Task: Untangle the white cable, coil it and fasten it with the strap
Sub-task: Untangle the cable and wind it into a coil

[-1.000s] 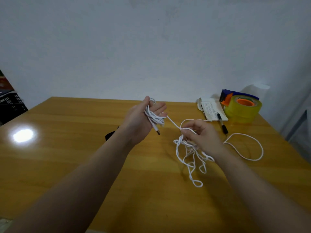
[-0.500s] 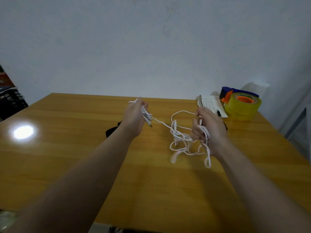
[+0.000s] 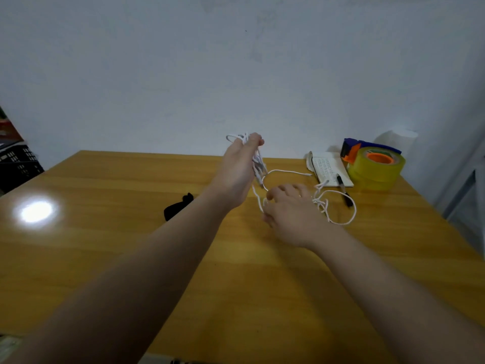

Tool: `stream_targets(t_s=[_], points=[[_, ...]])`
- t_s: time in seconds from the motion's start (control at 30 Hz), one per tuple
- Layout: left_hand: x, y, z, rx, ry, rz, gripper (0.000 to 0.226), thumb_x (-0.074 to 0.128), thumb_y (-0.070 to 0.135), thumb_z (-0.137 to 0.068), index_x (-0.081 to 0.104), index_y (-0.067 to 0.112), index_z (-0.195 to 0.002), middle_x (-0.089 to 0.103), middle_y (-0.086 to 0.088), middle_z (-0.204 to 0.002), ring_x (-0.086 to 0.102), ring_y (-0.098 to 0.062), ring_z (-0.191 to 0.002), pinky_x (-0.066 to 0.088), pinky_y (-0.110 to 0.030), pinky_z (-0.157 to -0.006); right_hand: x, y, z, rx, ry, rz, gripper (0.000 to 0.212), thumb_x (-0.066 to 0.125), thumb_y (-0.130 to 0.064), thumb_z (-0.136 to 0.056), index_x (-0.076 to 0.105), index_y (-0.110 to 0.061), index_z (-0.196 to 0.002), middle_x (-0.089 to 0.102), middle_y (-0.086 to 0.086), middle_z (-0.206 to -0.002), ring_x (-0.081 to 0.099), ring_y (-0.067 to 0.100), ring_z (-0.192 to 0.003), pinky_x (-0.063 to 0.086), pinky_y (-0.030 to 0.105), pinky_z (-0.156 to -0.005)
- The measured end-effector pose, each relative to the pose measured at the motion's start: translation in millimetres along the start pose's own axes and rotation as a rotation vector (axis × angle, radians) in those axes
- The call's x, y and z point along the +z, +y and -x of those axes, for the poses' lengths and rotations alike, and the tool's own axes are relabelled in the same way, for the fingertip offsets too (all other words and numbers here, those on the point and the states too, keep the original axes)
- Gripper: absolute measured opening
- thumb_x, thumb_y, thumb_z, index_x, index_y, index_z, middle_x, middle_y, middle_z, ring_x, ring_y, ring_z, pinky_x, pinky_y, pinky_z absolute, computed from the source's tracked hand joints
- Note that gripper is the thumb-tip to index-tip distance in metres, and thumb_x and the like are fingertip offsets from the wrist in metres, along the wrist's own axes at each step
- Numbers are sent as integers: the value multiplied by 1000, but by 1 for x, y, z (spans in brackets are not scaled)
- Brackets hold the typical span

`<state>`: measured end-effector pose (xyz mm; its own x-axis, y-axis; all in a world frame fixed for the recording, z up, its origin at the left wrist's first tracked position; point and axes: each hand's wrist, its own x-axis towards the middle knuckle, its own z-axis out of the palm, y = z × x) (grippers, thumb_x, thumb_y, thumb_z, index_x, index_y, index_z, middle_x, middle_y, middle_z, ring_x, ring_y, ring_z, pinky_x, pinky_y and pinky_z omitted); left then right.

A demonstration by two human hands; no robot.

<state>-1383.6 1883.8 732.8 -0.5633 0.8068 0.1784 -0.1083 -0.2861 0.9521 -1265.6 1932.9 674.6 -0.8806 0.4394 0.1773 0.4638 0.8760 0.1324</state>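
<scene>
Raised higher than a moment before, right of the black strap [image 3: 178, 210] lying on the table [image 3: 105, 245]: left hand [image 3: 240, 169], gripping gathered loops of white cable [image 3: 320, 203]. Lowered close to the tabletop: right hand [image 3: 291, 214], fingers curled on one strand. Loose tangle resting just right, near pen [image 3: 343, 190] and yellow tape [image 3: 378, 170].

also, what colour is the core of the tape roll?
Orange core, inside the yellow tape roll. Shows best in the head view.
</scene>
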Motion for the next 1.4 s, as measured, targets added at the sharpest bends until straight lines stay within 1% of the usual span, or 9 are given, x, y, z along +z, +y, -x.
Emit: stream_targets(t_s=[0.1, 0.2, 0.4, 0.6, 0.77, 0.93, 1.1, 1.27, 1.4], points=[[-3, 0, 10, 102, -125, -502, 28, 36, 35, -101, 54, 14, -107, 55, 6, -102, 52, -4, -89, 42, -7, -69, -3, -2, 2, -47, 95, -36, 38, 30, -37, -99, 64, -21, -104, 59, -3, -109, 44, 24, -112, 26, 40, -97], [-5, -5, 14, 158, -290, -813, 29, 32, 35, -101, 55, 17, -99, 62, 2, -106, 54, -13, -100, 39, -23, -82, -8, 2, 4, -55, 149, -93, 38, 28, -38, -99, 61, -21, -93, 65, -5, -96, 48, 24, -108, 26, 40, -87], [4, -4, 14, 219, -406, -1350, 26, 30, 34, -101, 40, 11, -97, 50, -4, -90, 48, -20, -81, 33, -31, -68, -14, 11, 3, -9, 205, -260, 38, 36, -43, -96, 62, -28, -73, 50, -11, -64, 48, 18, -87, 16, 31, -74], [0, -2, 10, 293, -566, -1666, 36, 29, 31, -101, 52, 8, -89, 53, -8, -90, 52, -24, -85, 36, -33, -68, -10, 24, 4, 42, 135, -184, 39, 57, -61, -78, 54, -24, -67, 53, -12, -73, 41, 11, -85, 26, 33, -84], [-16, -8, 14, -85, -638, -999, 40, 35, 36, -100, 51, 5, -80, 35, 5, -53, 35, -17, -53, 30, -29, -51, -19, 39, 11, -69, 169, -700, 35, 76, -35, -73, 43, -32, -63, 41, -9, -63, 36, 5, -63, 29, 23, -59], [-27, -5, 20, -307, -641, -456, 23, 48, 18, -88, 37, 17, -69, 23, 1, -56, 19, -12, -48, 15, -33, -53, -29, 34, 16, -57, 171, -1133, 12, 67, -12, -83, 69, -10, -71, 54, -3, -80, 50, 0, -71, 39, 11, -67], [-25, -14, 27, 52, -466, -834, 41, 39, 37, -99, 51, 1, -84, 37, -1, -58, 34, -10, -48, 32, -29, -51, -20, 19, 9, 333, 247, -1474, 17, 61, -11, -87, 73, 0, -88, 70, 4, -90, 65, 14, -90, 48, 28, -88], [-18, -16, 29, 92, -511, -1276, 44, 51, 50, -90, 43, 10, -72, 42, -1, -64, 37, -12, -55, 28, -25, -51, -3, 21, -9, 776, 324, -1449, 34, 51, -23, -95, 66, -5, -71, 64, 5, -68, 58, 17, -65, 46, 31, -63], [-32, -16, 36, 32, -451, -987, 35, 54, 35, -93, 44, 13, -69, 41, 2, -56, 39, -10, -46, 37, -25, -48, 12, 38, -11, 899, 301, -1286, 36, 45, -26, -97, 58, -11, -67, 60, 7, -66, 57, 21, -61, 46, 31, -61]])
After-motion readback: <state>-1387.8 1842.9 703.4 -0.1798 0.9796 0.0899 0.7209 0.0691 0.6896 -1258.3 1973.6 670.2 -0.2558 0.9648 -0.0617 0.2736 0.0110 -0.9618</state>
